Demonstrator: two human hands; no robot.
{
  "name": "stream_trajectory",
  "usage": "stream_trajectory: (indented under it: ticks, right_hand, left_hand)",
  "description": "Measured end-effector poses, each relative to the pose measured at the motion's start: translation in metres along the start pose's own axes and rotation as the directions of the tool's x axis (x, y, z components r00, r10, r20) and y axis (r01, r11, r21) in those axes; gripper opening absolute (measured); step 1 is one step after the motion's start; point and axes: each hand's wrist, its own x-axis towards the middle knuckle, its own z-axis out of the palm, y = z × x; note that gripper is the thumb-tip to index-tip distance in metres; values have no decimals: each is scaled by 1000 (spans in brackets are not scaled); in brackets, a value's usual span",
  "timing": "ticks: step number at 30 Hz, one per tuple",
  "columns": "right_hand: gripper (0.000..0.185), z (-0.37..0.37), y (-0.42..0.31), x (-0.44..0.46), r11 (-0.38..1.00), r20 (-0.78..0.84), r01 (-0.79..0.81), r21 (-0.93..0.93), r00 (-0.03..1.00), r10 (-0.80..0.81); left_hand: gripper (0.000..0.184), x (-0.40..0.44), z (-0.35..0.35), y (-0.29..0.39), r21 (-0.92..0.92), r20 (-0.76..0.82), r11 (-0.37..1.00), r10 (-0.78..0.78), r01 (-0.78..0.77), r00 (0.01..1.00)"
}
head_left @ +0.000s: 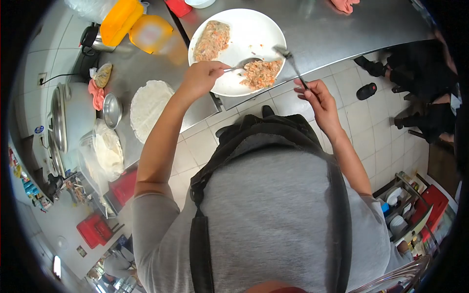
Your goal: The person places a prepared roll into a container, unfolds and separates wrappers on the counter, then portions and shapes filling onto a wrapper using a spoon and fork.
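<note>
My left hand (204, 78) is closed round the handle of a spoon (249, 61), whose bowl touches a mound of orange-flecked minced filling (262, 74). In my right hand (317, 95) is a fork (292, 61), its tines held over the right rim of a large white plate (244, 24); the tines are slightly blurred. A second portion of the filling, a compact log (213, 40), lies on the plate's upper left. Loose crumbs dot the plate between the two portions. Left of my left forearm, a round flat sheet of pale dough (150, 110) rests on the counter.
A metal bowl (112, 111), a bag of white dough sheets (108, 151) and a pink cloth (96, 94) sit on the left counter. Yellow containers (151, 34) stand at its far end. The steel table's edge (332, 63) runs before me. People sit at the right.
</note>
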Motion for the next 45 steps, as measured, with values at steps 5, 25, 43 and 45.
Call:
stream_trajectory:
  ticks: [5, 25, 43, 45]
  right_hand:
    - [12, -10, -15, -15, 762, 129, 52, -645, 991, 41]
    - [18, -18, -22, -10, 583, 266, 283, -761, 957, -117]
    - [16, -38, -21, -6, 352, 347, 408, -842, 911, -225]
    - [16, -38, -23, -6, 360, 341, 404, -841, 912, -227]
  left_hand:
    - [25, -23, -18, 27, 248, -250, 968, 33, 31, 968]
    - [33, -60, 15, 28, 381, -265, 869, 428, -314, 864]
    - [41, -77, 31, 38, 538, -254, 742, 596, -401, 762]
    - [42, -75, 27, 34, 469, -307, 789, 567, -397, 764]
